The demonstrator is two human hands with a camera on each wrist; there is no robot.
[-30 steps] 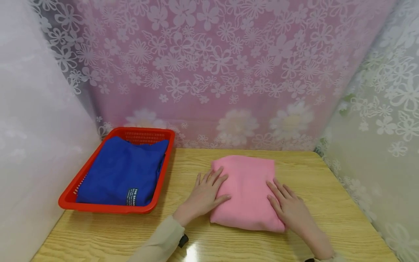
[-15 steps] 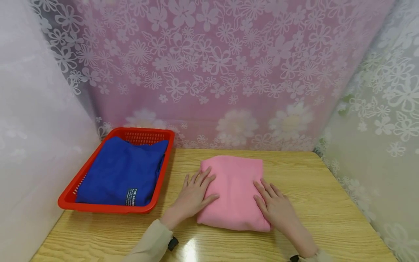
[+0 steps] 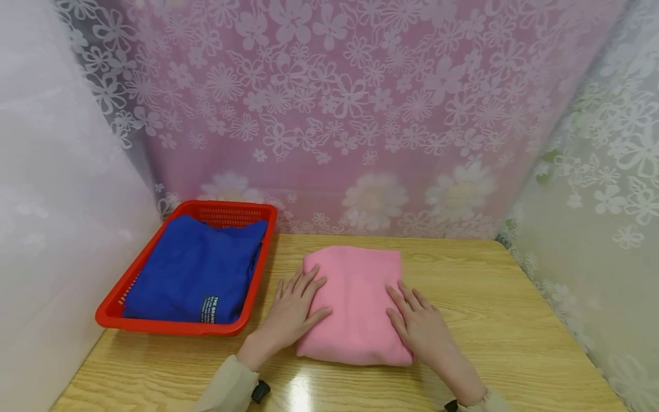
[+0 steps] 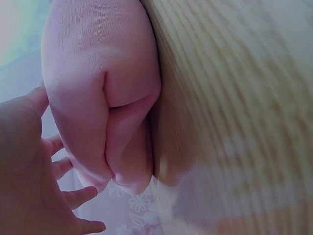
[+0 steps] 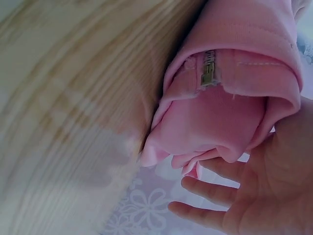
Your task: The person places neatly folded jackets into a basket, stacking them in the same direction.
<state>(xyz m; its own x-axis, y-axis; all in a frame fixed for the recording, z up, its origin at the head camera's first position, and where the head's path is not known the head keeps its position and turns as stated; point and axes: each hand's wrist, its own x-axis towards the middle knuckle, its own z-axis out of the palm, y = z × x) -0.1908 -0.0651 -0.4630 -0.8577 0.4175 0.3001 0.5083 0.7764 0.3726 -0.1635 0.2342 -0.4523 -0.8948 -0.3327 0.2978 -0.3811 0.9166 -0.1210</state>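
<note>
A folded pink garment [image 3: 355,309] lies on the wooden table in front of me. My left hand [image 3: 290,312] rests on its left side, fingers spread and fairly straight. On the opposite side my right hand [image 3: 422,329] touches the top and right edge, its fingers also extended. In the left wrist view the thick folded layers of the pink garment [image 4: 102,88] show beside the left hand [image 4: 39,171]. A metal zipper [image 5: 209,71] is visible at the garment's right side in the right wrist view, close to the right hand [image 5: 264,181].
A red plastic basket [image 3: 273,229] stands at the left of the table [image 3: 463,274]. In it lies folded blue clothing [image 3: 195,269] with a dark printed label [image 3: 209,309]. A pink floral curtain [image 3: 329,114] hangs behind, with pale sheeting at both sides.
The pink garment has slid left across the table towards the red basket, both hands moving along with it. The basket and the blue clothing stay in place.
</note>
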